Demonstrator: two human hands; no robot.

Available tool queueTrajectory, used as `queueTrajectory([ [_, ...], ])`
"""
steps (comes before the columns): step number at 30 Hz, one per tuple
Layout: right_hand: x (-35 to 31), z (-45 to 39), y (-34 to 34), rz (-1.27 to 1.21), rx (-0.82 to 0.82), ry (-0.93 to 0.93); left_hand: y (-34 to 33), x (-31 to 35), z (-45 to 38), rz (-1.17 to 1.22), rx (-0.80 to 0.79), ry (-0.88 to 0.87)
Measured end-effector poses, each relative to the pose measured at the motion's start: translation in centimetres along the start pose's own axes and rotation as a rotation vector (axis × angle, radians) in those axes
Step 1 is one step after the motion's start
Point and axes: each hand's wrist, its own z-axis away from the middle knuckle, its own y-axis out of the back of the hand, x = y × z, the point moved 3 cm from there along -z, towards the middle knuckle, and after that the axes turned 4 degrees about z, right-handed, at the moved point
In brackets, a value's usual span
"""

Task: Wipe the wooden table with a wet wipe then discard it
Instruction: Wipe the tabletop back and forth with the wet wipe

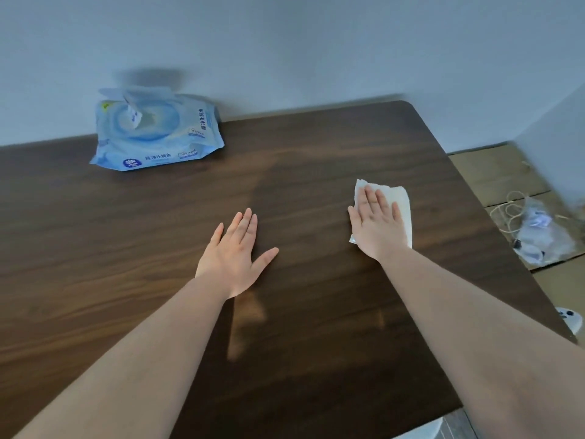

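Note:
A dark wooden table (158, 248) fills most of the view. My right hand (376, 223) lies flat on a white wet wipe (402, 198) and presses it onto the table's right half. The wipe shows beyond my fingertips and along the hand's right side. My left hand (235, 251) rests palm down on the wood near the middle, fingers spread, holding nothing. A blue pack of wet wipes (158, 134) lies at the table's far left edge by the wall, its lid flap up and a wipe poking out.
A pale wall runs behind the table. The table's right edge drops to a floor with cardboard (497, 175), a clear plastic bag with a coiled cord (535, 229) and a white object (569, 318). A pale surface (427, 434) shows below the near edge.

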Motion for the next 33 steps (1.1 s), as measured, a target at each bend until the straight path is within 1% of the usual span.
queueTrajectory([
  [2, -4.7, 0.9, -0.4, 0.013, -0.005, 0.094, 0.5, -1.7, 1.6, 0.042, 0.023, 0.026],
  [4, -10.9, 2.2, -1.0, 0.031, -0.004, 0.234, 0.9, -4.6, 4.2, 0.055, 0.079, 0.098],
  [8, -23.9, 5.3, -2.8, 0.053, -0.016, 0.49, 0.8, -12.8, 11.6, 0.086, 0.151, 0.268],
  [12, -35.0, 8.5, -4.6, 0.068, 0.026, 0.685, 0.2, -22.2, 20.2, 0.065, 0.179, 0.479],
  [15, -42.4, 11.1, -5.9, 0.054, 0.03, 0.806, -0.3, -28.5, 26.2, 0.059, 0.216, 0.683],
  [17, -47.0, 13.0, -6.8, 0.04, 0.045, 0.871, -0.9, -32.2, 30.1, 0.084, 0.226, 0.816],
  [19, -51.3, 15.1, -7.8, 0.048, 0.051, 0.934, -1.5, -34.8, 33.4, 0.122, 0.243, 0.901],
  [21, -55.6, 17.0, -8.7, 0.083, 0.028, 0.997, -2.2, -36.1, 35.1, 0.118, 0.29, 0.921],
  [27, -66.8, 21.8, -10.8, 0.15, -0.008, 1.19, -2.5, -36.8, 35.0, 0.121, 0.379, 0.899],
  [30, -70.2, 23.6, -11.6, 0.157, -0.004, 1.266, -2.7, -37.3, 35.1, 0.135, 0.389, 0.906],
  [33, -71.8, 25.0, -12.1, 0.158, -0.015, 1.311, -2.8, -37.5, 35.2, 0.145, 0.405, 0.902],
])
